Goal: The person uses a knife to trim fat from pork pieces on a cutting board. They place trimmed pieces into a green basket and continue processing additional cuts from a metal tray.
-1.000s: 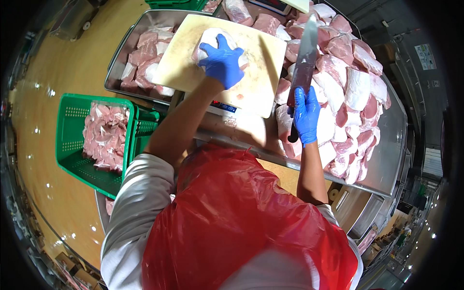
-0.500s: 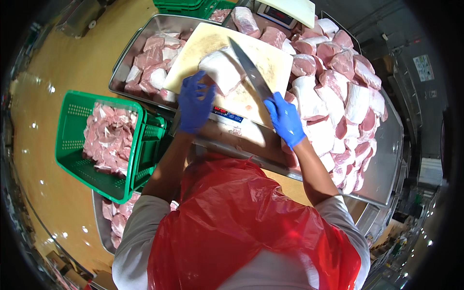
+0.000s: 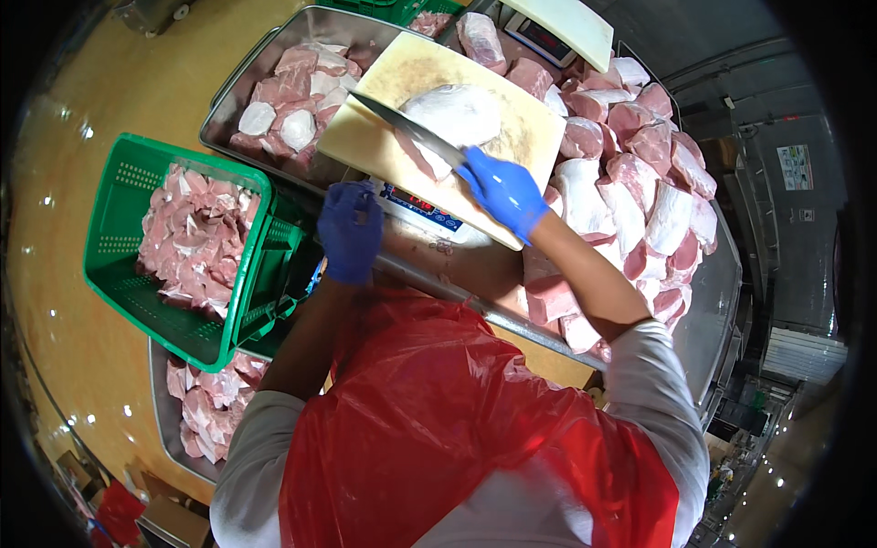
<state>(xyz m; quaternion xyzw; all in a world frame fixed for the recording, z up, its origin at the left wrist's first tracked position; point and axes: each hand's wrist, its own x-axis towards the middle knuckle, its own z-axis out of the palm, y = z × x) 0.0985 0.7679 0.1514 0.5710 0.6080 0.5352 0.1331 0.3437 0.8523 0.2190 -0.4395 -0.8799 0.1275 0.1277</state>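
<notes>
In blue gloves, my right hand (image 3: 502,194) grips a long knife (image 3: 402,121), its blade angled up-left across a piece of pale meat (image 3: 452,117) on the cream cutting board (image 3: 521,110). My left hand (image 3: 352,228) is off the board at its lower left, beside the scale (image 3: 419,209) under the board, with fingers curled; whether anything is in them is hidden.
Cut meat is piled (image 3: 649,192) on the steel table (image 3: 717,310) at right. Metal trays of meat (image 3: 283,105) (image 3: 206,411) stand at upper and lower left, around green crates of trimmings (image 3: 110,228). A second scale (image 3: 539,41) with a board is at the back.
My left hand has left the meat and moved down-left, its fingers curling. My right hand has swung the upright knife leftward over the board, across the meat.
</notes>
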